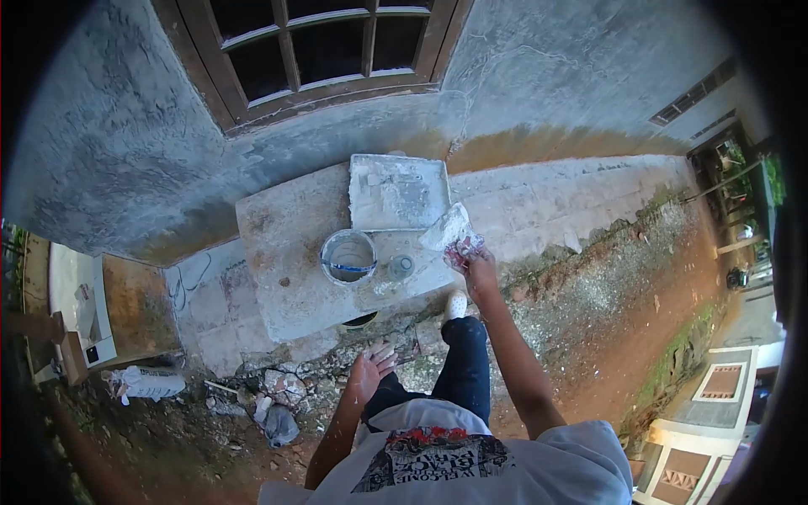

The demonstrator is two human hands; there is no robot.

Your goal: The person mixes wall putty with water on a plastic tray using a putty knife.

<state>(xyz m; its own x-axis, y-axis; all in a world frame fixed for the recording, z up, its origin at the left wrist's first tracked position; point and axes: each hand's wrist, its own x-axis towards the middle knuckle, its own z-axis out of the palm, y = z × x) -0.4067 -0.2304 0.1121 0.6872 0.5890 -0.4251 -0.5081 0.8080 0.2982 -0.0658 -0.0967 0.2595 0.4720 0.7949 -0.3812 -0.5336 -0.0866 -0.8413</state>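
My right hand (473,259), smeared with white, is closed on a white putty-coated piece (448,229); its exact kind is hidden by the coating. This piece is beside the lower right corner of a shallow white tray (356,198). A flat tool smeared with putty appears to lie in the tray. My left hand (376,369) hangs near my left leg with its fingers spread, holding nothing. Between my hands and the wall, a whitish bucket (326,268) holds greyish content, with a thin blue strip across its front. To its right stands a small clear container (401,268).
A putty-stained board (286,295) supports the tray and bucket. Behind it rises a grey plastered wall (539,93) with a brown-framed window (337,87). Stones, a plastic bag (280,426) and a white sack (151,383) lie at lower left. Uneven ground slopes off right.
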